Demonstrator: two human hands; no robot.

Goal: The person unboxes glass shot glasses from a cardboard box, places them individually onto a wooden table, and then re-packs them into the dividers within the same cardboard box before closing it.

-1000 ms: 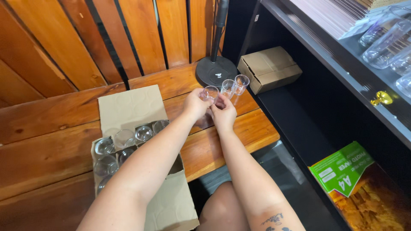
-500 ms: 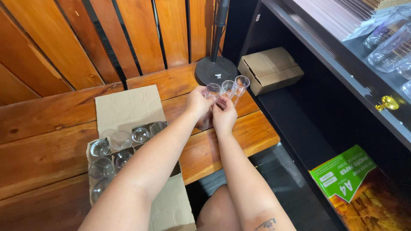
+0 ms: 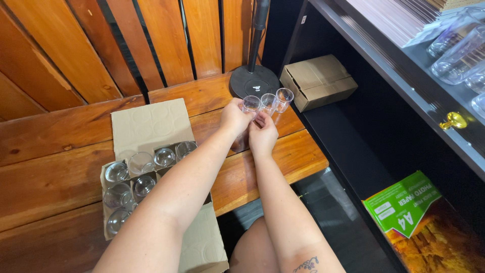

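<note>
Head view, nearest first: an open cardboard box (image 3: 151,202) lies on the wooden table (image 3: 50,172) by my left forearm, its dividers holding more clear glasses (image 3: 132,177), mouths up. Beyond it, my left hand (image 3: 236,117) and right hand (image 3: 262,134) meet over the far edge of the table, both closed around a row of three small clear glasses (image 3: 267,102). The left hand pinches the left-most glass near its rim; the right hand closes on the lower part of the row, though I cannot tell exactly which bases it grips. The glasses are held just above the table, side by side and touching. Each stands roughly upright, mouth up and tipped slightly away from me, long axis running base to rim; the row itself runs left to right.

I judge them light, stiff, smooth and slippery, and easy to chip against each other, so a grip on the walls and bases seems safest.

Farther off stand a black round stand base (image 3: 254,81), a closed cardboard carton (image 3: 318,81) and a dark shelf (image 3: 404,76).
</note>
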